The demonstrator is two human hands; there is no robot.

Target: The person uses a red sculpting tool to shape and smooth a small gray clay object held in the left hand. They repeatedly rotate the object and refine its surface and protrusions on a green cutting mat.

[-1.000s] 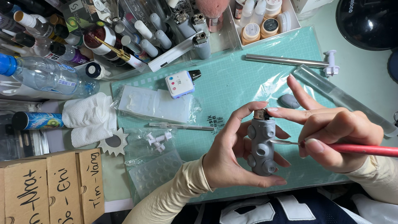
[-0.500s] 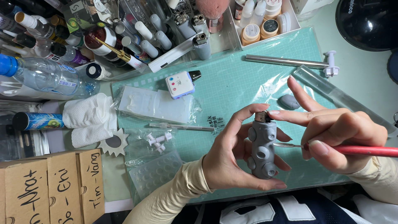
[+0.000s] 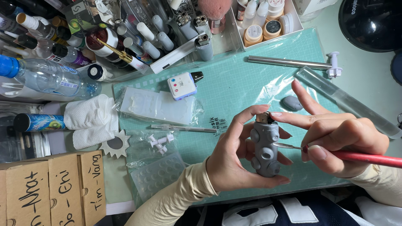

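We see one grey clay-covered lighter (image 3: 265, 144) at lower centre of the frame, upright, its long axis running top to bottom with the metal head toward the top. Our left hand (image 3: 233, 161) is wrapped tight around it. Our right hand (image 3: 341, 136) pinches one red-handled sculpting tool (image 3: 335, 152), tip touching the lighter's right side. One grey clay lump (image 3: 292, 102) lies on the green cutting mat (image 3: 234, 83).

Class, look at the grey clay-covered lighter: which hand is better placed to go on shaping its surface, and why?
Right hand: it holds the red-handled tool, tip at the clay-covered lighter. The left hand is wrapped around it.
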